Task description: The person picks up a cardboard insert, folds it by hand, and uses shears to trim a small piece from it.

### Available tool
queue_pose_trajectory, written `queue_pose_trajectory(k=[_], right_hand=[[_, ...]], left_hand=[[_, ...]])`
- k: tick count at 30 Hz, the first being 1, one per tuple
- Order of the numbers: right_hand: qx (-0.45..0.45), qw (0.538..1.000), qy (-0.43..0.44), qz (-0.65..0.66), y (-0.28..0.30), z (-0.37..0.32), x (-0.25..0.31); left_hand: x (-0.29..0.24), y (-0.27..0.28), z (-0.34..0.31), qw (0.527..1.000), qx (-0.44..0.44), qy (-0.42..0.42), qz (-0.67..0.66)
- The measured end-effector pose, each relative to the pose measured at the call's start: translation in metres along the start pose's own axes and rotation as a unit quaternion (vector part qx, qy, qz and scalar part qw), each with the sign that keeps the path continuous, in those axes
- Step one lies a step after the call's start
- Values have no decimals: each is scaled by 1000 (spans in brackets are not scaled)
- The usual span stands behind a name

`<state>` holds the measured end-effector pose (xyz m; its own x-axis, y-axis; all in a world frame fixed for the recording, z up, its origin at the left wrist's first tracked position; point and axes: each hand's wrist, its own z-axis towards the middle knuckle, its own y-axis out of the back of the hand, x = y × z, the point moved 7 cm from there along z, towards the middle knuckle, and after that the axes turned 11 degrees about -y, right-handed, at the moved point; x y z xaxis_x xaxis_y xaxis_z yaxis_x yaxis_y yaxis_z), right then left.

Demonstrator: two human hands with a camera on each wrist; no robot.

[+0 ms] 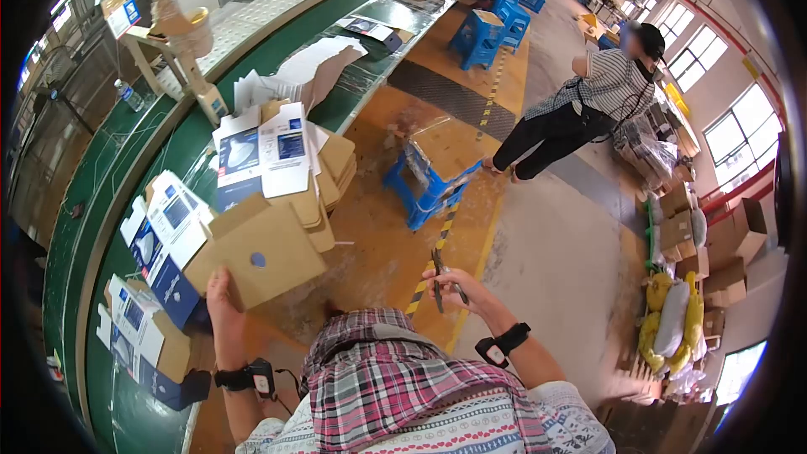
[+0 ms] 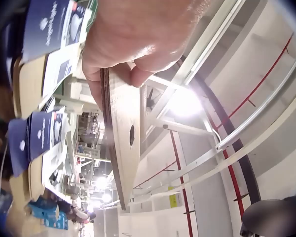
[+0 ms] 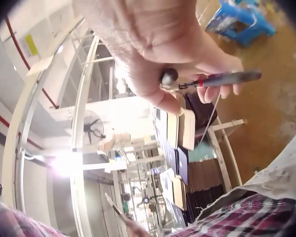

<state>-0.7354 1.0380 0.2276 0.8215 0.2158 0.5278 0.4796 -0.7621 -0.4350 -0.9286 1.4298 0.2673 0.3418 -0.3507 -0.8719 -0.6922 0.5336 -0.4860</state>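
Observation:
My left hand [image 1: 224,304] pinches the near edge of a flat brown cardboard carton [image 1: 273,244] with a round hole in it. Edge-on in the left wrist view, the carton [image 2: 124,133] shows layered edges, with the thumb on one face and fingers on the other. My right hand [image 1: 467,287] holds dark-handled pliers [image 1: 438,277], well to the right of the carton. Part of the pliers [image 3: 232,79], with a red band by the handle, shows beneath the palm in the right wrist view; the rest is hidden by the hand.
Printed flat cartons [image 1: 269,151] lie stacked on the green workbench [image 1: 126,277] at left, with more piles [image 1: 164,240] nearer me. Torn paper [image 1: 311,67] lies beyond. A blue stool [image 1: 429,185] stands ahead, and a person [image 1: 588,92] stands farther right. Boxes and sacks [image 1: 672,311] line the right wall.

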Motion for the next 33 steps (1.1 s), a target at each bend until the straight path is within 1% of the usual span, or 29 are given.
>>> queue_pose_trajectory(k=[3,5,6,8,9,10,13,14,16,18,21,22,24,25,26,27,29,30,33], right_hand=[[-33,999,26,-28,34,30,32],[-58,996,36,-66,39,46,67],[-69,993,42,-86,42,55,86],[-40,994,40,-96,54,82,116],[-27,994,40,-95,59,95,128],[-30,993,44,-101,63,103,141],[-69,991,56,-104,93,109,178],[-78,991,57,-90,102,115,186],[-95,991,60,-74,122,128,198],[-122,988,65,-75,149,141,215],[-142,988,19,-62,172,167,242],[-158,985,16,-73,176,174,256],[-188,977,8,-101,185,189,285],[-170,981,-3,-90,180,197,302],[-154,984,-17,-82,174,200,324],[-138,987,-36,-73,173,206,338],[-131,983,-17,-130,186,240,369],[-126,980,-3,-155,192,257,385],[-100,976,12,-192,179,284,438]], left_hand=[[32,-65,17,997,65,31,-13],[46,-103,30,994,100,38,-12],[56,-114,38,996,84,40,-7],[80,-127,50,998,12,62,12],[91,-130,56,997,-19,76,24],[106,-133,64,993,-34,107,20],[130,-174,93,991,0,114,-75],[137,-179,105,991,4,107,-79],[141,-183,128,993,4,84,-78],[127,-195,143,996,2,75,-57],[110,-198,171,999,-10,43,-30],[105,-199,179,999,-19,32,-20],[103,-199,193,996,-88,18,-13],[104,-200,198,992,-125,10,-13],[102,-209,206,993,-118,6,-10],[101,-221,211,995,-93,20,-10],[107,-224,221,983,-182,-5,10],[111,-229,228,981,-195,-13,12],[112,-241,246,971,-235,-29,34]])
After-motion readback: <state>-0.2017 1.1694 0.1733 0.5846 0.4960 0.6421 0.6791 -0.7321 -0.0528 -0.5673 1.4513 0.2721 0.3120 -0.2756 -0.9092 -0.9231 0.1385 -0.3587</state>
